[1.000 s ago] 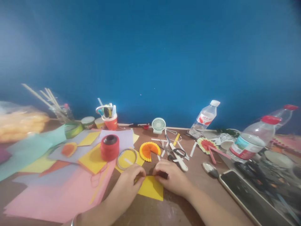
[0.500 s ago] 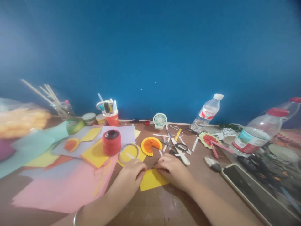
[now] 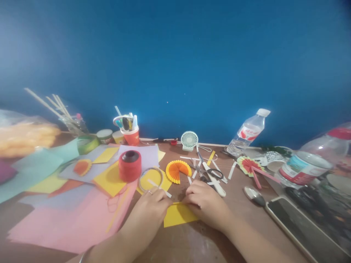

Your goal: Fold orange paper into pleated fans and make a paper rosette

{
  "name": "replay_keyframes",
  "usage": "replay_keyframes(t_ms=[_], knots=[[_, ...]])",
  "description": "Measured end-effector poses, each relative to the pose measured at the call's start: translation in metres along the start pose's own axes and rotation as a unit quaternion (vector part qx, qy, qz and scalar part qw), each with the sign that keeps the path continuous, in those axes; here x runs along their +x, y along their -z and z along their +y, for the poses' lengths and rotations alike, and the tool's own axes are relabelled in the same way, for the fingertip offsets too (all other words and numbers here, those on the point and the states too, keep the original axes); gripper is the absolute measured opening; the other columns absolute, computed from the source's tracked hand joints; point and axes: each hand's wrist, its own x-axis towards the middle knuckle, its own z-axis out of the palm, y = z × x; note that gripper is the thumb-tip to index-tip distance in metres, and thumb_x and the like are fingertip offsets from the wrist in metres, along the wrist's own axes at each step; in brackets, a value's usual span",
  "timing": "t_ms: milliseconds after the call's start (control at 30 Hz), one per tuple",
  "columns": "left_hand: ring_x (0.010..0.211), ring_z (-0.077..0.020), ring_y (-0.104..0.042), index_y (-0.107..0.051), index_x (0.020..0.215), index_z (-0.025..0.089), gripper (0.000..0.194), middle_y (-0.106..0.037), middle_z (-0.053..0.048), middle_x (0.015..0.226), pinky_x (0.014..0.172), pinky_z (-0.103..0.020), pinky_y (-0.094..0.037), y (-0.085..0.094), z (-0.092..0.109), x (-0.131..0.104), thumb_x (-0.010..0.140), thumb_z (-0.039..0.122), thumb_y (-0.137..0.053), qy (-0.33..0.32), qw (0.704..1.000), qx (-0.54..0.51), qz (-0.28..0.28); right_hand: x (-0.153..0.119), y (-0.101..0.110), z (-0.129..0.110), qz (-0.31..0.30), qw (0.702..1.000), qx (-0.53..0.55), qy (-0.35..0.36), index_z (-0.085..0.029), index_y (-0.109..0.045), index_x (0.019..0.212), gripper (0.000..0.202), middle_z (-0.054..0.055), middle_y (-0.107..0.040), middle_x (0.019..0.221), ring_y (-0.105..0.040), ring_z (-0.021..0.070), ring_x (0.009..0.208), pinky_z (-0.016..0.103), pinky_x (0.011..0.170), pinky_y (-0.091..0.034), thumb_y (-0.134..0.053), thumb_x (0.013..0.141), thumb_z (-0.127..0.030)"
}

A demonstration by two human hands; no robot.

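Observation:
A small yellow paper lies on the brown table, its far edge raised in a narrow fold. My left hand pinches the far left corner with its fingers closed. At the far right corner, my right hand is closed on the same sheet. Just beyond them is an orange pleated paper fan with a yellow scalloped rim. A clear tape ring lies on another yellow sheet beside my left hand. Scissors and white paper strips lie past my right hand.
A red spool stands on coloured sheets at left, near a cup of pens. To the right are a spoon, a phone, bottles and a pink-yellow rosette. A mini fan stands at the back.
Both hands have shifted slightly nearer on the yellow paper, and its far edge now shows a narrow fold. The view has turned a little, moving the objects at right outward.

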Motion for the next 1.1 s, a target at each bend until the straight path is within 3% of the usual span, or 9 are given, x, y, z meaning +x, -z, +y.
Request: replay_keyframes(t_ms=[200, 433, 667, 1100], knots=[[0.073, -0.0176, -0.048, -0.06, 0.079, 0.019, 0.018, -0.054, -0.001, 0.075, 0.067, -0.033, -0.039, -0.0019, 0.0002, -0.0014, 0.074, 0.004, -0.05, 0.004, 0.997, 0.027, -0.068, 0.0027, 0.0006, -0.0058, -0.015, 1.0, -0.01, 0.023, -0.023, -0.063, 0.094, 0.021, 0.002, -0.06, 0.077, -0.049, 0.015, 0.075, 0.028, 0.067, -0.038, -0.05, 0.081, -0.011], [0.077, -0.0168, -0.047, -0.06, 0.088, 0.019, 0.021, -0.054, -0.003, 0.079, 0.07, -0.032, -0.038, 0.0002, 0.007, -0.0043, 0.081, 0.01, -0.042, -0.045, 0.997, 0.06, -0.034, 0.0004, -0.0042, -0.0021, -0.018, 0.999, -0.018, 0.028, -0.021, -0.064, 0.085, 0.015, 0.002, -0.059, 0.074, -0.048, 0.0139, 0.071, 0.026, 0.063, -0.037, -0.051, 0.082, -0.015], [0.072, -0.0209, -0.045, -0.06, 0.079, 0.016, 0.02, -0.05, -0.004, 0.072, 0.061, -0.035, -0.037, -0.0015, 0.0087, -0.0063, 0.068, 0.004, -0.048, -0.085, 0.975, 0.169, -0.116, -0.0006, 0.0009, -0.0051, -0.033, 0.999, -0.021, 0.034, -0.02, -0.062, 0.084, 0.015, 0.002, -0.058, 0.074, -0.048, 0.0138, 0.073, 0.026, 0.064, -0.038, -0.05, 0.081, -0.011], [0.077, -0.0237, -0.044, -0.059, 0.087, 0.016, 0.023, -0.05, -0.006, 0.078, 0.064, -0.038, -0.038, -0.0049, 0.0092, -0.0096, 0.069, 0.008, -0.046, -0.108, 0.957, 0.224, -0.152, 0.0005, 0.0023, -0.0082, -0.062, 0.994, -0.079, 0.051, -0.018, -0.061, 0.083, 0.014, 0.002, -0.056, 0.073, -0.047, 0.0143, 0.073, 0.027, 0.062, -0.036, -0.047, 0.086, -0.019]])
